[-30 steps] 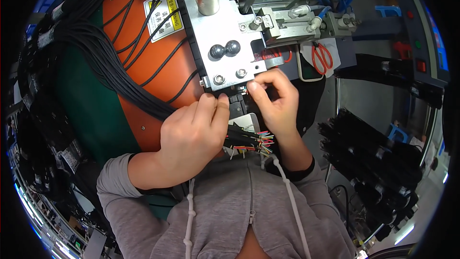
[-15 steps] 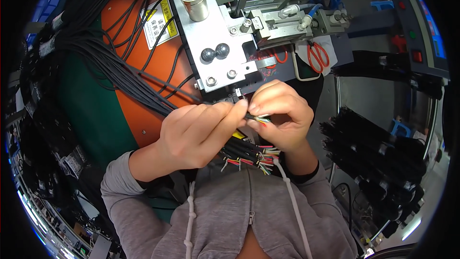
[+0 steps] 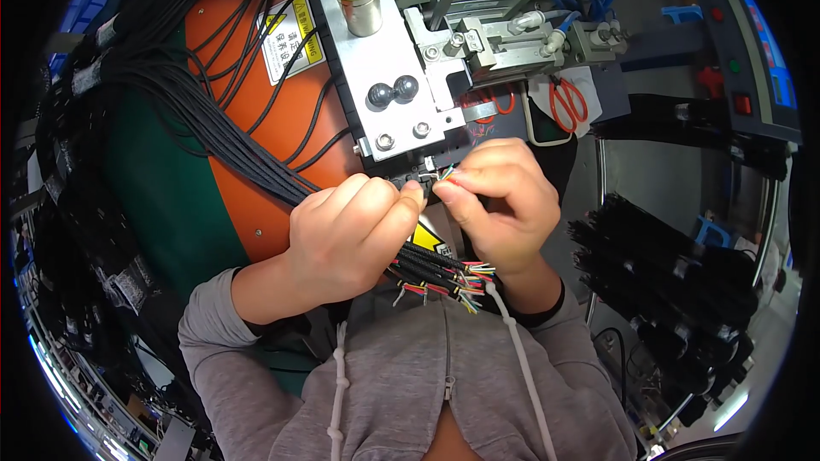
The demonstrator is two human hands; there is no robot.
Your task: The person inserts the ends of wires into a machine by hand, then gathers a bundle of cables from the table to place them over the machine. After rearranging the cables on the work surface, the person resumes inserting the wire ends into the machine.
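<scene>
Cable bundle clenched in left hand, just below metal fixture. Right hand pinching coloured wire ends at fixture's lower edge (slot itself hidden). Best fanning strands flat, feeding straight, keeping bundle steady.

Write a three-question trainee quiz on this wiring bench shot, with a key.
1. True or false: the left hand grips a bundle of black cables with stripped coloured ends.
2. What does the right hand pinch at its fingertips? A) red scissors B) thin coloured wire ends C) a screw
3. Fill in: the red-handled scissors lie to the ____ of the metal plate.

Key: 1 true; 2 B; 3 right
</scene>
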